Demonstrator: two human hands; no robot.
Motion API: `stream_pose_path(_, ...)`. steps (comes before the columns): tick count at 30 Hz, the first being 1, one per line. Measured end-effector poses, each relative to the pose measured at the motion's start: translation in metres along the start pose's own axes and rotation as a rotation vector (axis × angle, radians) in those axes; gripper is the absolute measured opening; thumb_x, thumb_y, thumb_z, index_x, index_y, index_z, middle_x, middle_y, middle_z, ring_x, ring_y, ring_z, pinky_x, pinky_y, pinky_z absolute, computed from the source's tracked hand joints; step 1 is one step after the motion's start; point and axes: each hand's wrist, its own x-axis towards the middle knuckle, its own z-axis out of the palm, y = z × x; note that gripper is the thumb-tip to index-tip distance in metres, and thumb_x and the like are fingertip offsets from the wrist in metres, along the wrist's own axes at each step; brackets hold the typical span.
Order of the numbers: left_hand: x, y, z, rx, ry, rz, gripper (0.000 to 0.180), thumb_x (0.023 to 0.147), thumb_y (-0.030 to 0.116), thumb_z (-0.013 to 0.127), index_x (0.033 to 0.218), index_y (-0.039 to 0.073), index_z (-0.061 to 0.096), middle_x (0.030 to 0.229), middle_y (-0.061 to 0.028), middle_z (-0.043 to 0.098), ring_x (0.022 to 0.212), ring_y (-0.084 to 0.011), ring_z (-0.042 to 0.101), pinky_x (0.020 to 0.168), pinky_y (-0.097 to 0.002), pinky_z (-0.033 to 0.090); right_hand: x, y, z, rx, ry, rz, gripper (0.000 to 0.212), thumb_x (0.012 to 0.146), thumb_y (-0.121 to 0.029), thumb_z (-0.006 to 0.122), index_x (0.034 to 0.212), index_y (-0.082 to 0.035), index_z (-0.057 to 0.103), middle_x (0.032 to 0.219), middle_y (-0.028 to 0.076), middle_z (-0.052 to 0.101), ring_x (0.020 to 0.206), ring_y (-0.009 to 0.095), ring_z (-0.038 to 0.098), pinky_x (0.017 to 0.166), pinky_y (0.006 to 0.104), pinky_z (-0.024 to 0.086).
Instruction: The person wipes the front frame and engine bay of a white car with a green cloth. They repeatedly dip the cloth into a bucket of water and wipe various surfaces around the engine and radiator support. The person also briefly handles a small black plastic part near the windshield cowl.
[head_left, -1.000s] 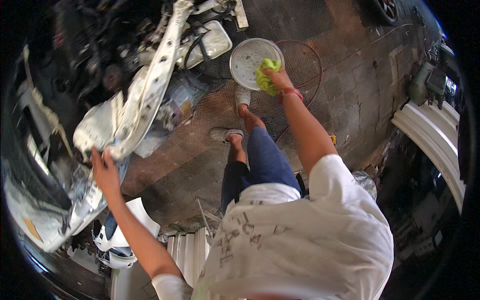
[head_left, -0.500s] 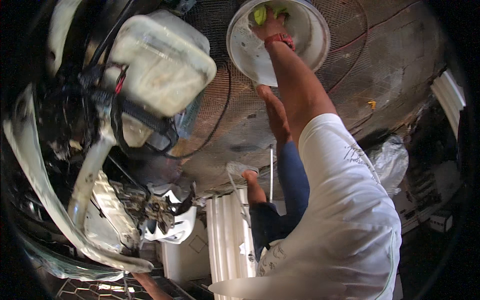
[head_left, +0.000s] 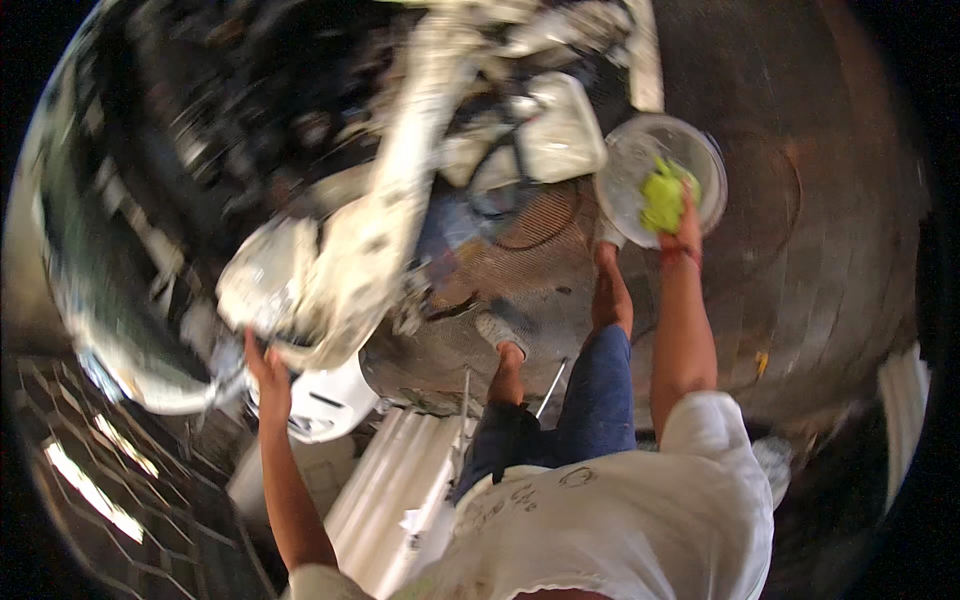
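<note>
My right hand [head_left: 686, 222] is closed around a bright yellow-green cloth [head_left: 662, 195], which looks bunched up. Hand and cloth are over the round, whitish bucket [head_left: 712, 165] on the floor at the right; a wet-looking light inside shows in it. Off to the left, my left hand [head_left: 268, 375] has its fingers stretched out. Its fingertips are at the lower edge of a dirty, cream-coloured vehicle body part [head_left: 345, 285], beside a rounded pale piece [head_left: 262, 275]. Blur hides whether they touch it. Nothing shows in that hand.
A whitish plastic tank [head_left: 565, 130] with black hoses hangs beside the bucket. Dark vehicle parts fill the upper left. Below my left hand lies a white panel [head_left: 325, 405], near ribbed white sheeting [head_left: 375, 480]. My feet stand on a brown, textured mat [head_left: 520, 270].
My view has swung left and drawn back, so the bucket sits lower and farther right. My right hand has lifted the cloth from the bucket's bottom. My left hand has come into view.
</note>
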Motion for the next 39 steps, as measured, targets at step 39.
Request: stream_pose_path(39,-0.057,-0.092,-0.144,-0.707,0.586,0.331,0.043,0.104,0.03,0.061,0.139,0.003,0.057,0.136,-0.0298,0.064,0.128,-0.0487,0.061,0.109,-0.0533,0.048,-0.557,0.244,0.668,-0.623,-0.945,-0.688,0.03,0.103,-0.025,0.08,0.124,-0.006,0.07,0.115,0.007,0.078,0.096,0.018,0.077,0.083,0.0345,0.062)
